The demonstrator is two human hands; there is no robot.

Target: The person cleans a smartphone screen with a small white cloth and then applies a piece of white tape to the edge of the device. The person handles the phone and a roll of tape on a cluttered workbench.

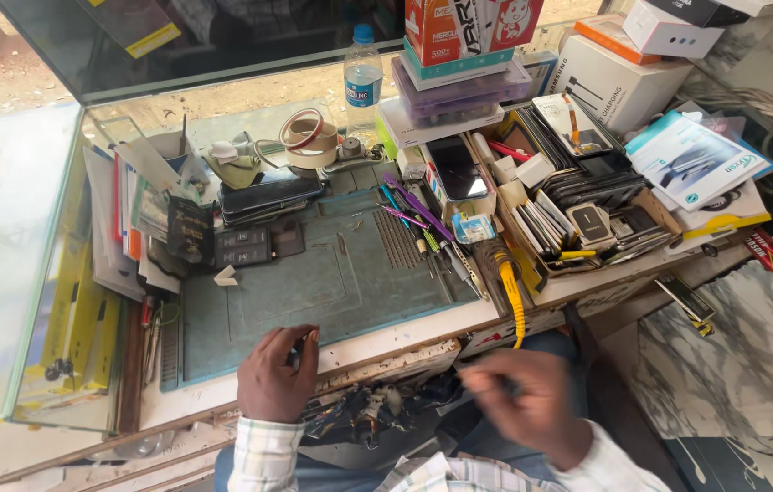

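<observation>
Your left hand (pixel 275 375) sits at the desk's (pixel 423 330) front edge, on the near rim of the blue-green work mat (pixel 314 282). Its fingers are curled around something small and dark; the knuckles hide it, so I can't tell what it is. Judging by how little shows, it's light and easily dropped, so pinch it by its sides and keep it over the mat.

Your right hand (pixel 528 401) is off the desk, below the front edge over your lap, and blurred. The fingers look bunched, but I can't tell if it holds anything.

Nearby things:
- Black phone (pixel 268 193) at the mat's back left corner. Probably a glass face, slippery and fragile; grip the long edges, not the screen.
- Dark flat parts (pixel 257 246) just in front of it. Thin and likely brittle; lift by the edges.
- Tweezers and thin tools (pixel 418 219) along the mat's right edge. Stiff with sharp tips; take them mid-shaft.
- Yellow-handled tool (pixel 510 290) hanging over the front right edge; it could slide off.
- Tape rolls (pixel 309 137) and a water bottle (pixel 363 77) at the back edge.
</observation>
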